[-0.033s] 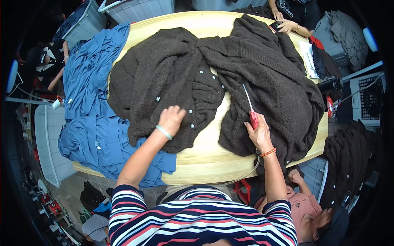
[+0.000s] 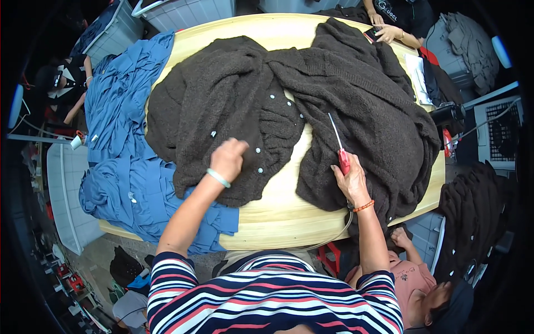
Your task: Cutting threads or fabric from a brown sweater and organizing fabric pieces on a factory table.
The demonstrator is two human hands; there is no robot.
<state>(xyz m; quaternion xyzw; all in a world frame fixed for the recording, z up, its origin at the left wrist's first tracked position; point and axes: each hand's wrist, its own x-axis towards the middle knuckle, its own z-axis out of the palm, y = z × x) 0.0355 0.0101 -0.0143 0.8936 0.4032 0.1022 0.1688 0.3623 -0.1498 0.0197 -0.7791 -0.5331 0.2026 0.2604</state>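
A dark brown knit cardigan [image 2: 206, 94] with pale, shiny buttons [image 2: 258, 151] lies spread over the left half of the table. My left hand [image 2: 227, 160] is above its lower part, beside the buttons. Its fingers are curled together, and whatever they may hold is hidden. In my right hand [image 2: 351, 182] is a red-handled tool [image 2: 345, 162] with a long, thin metal rod [image 2: 335, 132] pointing away from me. A thin hose or cable [image 2: 347, 227] runs down from near that wrist. Beneath the tool lies more dark brown knitwear [image 2: 372, 117], heaped and folded.
Blue garments [image 2: 125, 83] cover the table's left side. The pale wooden tabletop [image 2: 267, 222] shows between the piles. A co-worker's hands [image 2: 387, 33] hold a small dark object at the far right edge. Another person in pink [image 2: 409, 284] is at the lower right. Grey bins [image 2: 186, 14] stand behind.
My left hand has shifted slightly left and away from me, and its fingers have curled in from a looser spread. My right hand and the red-handled tool have stayed put.
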